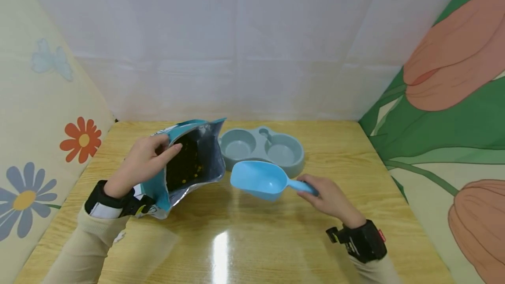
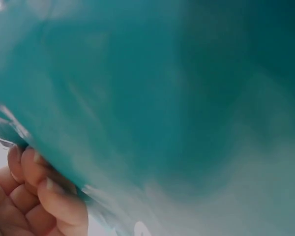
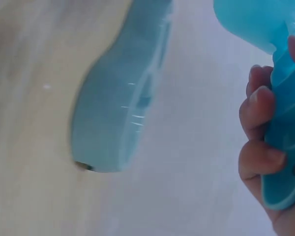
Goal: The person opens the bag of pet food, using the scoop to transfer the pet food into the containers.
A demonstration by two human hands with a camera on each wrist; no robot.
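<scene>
- The tabletop [image 1: 252, 240] carries it all; my bag of kibble [image 1: 189, 165] lies toward its left edge, mouth open toward the right edge.
- My left hand [image 1: 142, 163] pinches the bag's upper lip, fingers [image 2: 59, 199] curled on the foil, holding the mouth wide.
- The double bowl [image 1: 262, 148] sits near the far edge, both cups bare.
- My right hand [image 1: 329, 198] has its fingers [image 3: 258, 103] wrapped round the handle of the blue scoop [image 1: 262, 181]; its long axis runs left to right, bowl end toward the bag, just off the mouth.
- I judge this the approach before scooping: next I need to tip the scoop's lip into the opening.
</scene>
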